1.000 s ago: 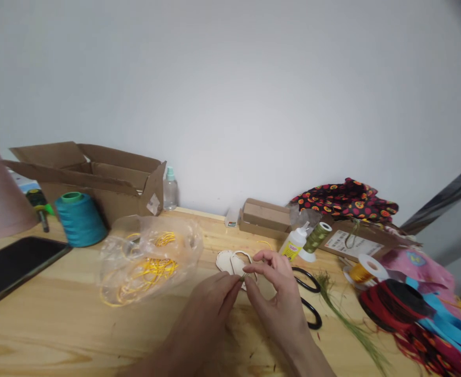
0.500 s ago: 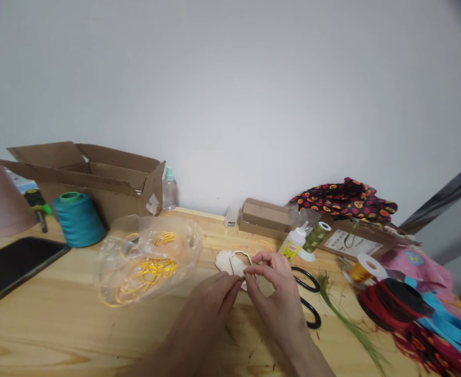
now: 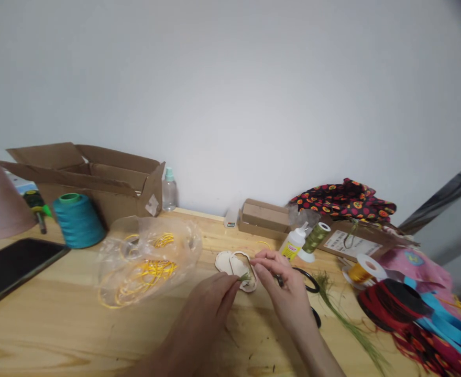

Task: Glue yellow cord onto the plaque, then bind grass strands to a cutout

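My left hand pinches a small tuft of green thread between thumb and forefinger, its frayed ends pointing right. Under the tuft lies a flat cream-coloured piece with a scalloped edge and a ring-like outline, partly covered by my fingers. My right hand is just right of that piece, thumb and forefinger tips close together by its rim; what they hold, if anything, is too small to make out. Black-handled scissors lie partly behind my right hand. Beside them stretches a bundle of green threads.
A glue bottle, a green thread spool and a small cardboard box stand behind my hands. Left are a plastic bag of yellow cord, a teal thread cone and an open carton. Red cord lies right.
My right fingertips have moved off the green tuft, slightly right and up. The tuft's frayed ends now show in my left pinch. My right hand covers more of the scissors.
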`<state>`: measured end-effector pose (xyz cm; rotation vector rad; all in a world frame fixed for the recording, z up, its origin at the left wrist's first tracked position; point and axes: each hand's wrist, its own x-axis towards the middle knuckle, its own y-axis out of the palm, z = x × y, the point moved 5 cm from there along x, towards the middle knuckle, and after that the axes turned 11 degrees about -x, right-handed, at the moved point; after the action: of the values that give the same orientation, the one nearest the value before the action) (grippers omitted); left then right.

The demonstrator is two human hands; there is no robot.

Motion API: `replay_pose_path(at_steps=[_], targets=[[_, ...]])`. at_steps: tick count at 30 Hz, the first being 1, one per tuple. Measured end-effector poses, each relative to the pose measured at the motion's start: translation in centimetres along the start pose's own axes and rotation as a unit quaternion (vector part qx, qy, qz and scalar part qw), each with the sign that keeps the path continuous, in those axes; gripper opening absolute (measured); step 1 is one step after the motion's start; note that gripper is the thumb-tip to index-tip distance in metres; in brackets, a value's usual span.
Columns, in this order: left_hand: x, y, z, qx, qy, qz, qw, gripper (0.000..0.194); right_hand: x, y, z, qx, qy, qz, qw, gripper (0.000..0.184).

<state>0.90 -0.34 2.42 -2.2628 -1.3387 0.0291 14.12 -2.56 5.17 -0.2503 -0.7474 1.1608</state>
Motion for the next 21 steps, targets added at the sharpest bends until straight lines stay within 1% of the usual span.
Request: replay_pose_path(at_steps=[2,4,9,11,13,15,17,19,21], targets=[[0.0,0.0,-0.1,-0.003,-0.003,0.002,1.000,0.027,0.0,0.2,-0.1,0.025,0.014,0.017,0.999,0.015],[0.0,0.0,-0.1,-0.010,-0.008,0.005,1.000,0.027,0.0,0.4,0.0,0.031,0.016,0.019,0.999,0.015],[-0.1,0.1,-0.1,-0.035,-0.013,0.004,0.999,0.027,0.0,0.4,-0.3,0.059,0.022,-0.016,0.998,0.016],[-0.1,0.1,-0.1,-0.047,-0.017,0.001,0.999,0.028,0.2,-0.2,-0.7,0.078,0.034,-0.056,0.995,0.016],[-0.1,0.0,0.1,-0.058,-0.028,-0.004,0.998,0.030,0.4,-1.6,-1.2,0.086,0.048,-0.127,0.987,0.016],[0.0,-0.2,0.4,-0.073,-0.046,-0.010,0.996,0.031,0.4,-3.6,-1.5,0.087,0.061,-0.205,0.973,0.015],[0.2,-0.4,0.9,-0.096,-0.067,-0.016,0.993,0.033,0.1,-5.8,-1.3,0.079,0.064,-0.262,0.960,0.015],[0.4,-0.6,1.6,-0.124,-0.082,-0.028,0.988,0.032,-0.5,-7.9,-0.6,0.059,0.063,-0.284,0.955,0.014],[0.6,-0.8,2.4,-0.162,-0.101,-0.046,0.981,0.031,-1.3,-9.6,0.4,0.045,0.055,-0.275,0.959,0.014]])
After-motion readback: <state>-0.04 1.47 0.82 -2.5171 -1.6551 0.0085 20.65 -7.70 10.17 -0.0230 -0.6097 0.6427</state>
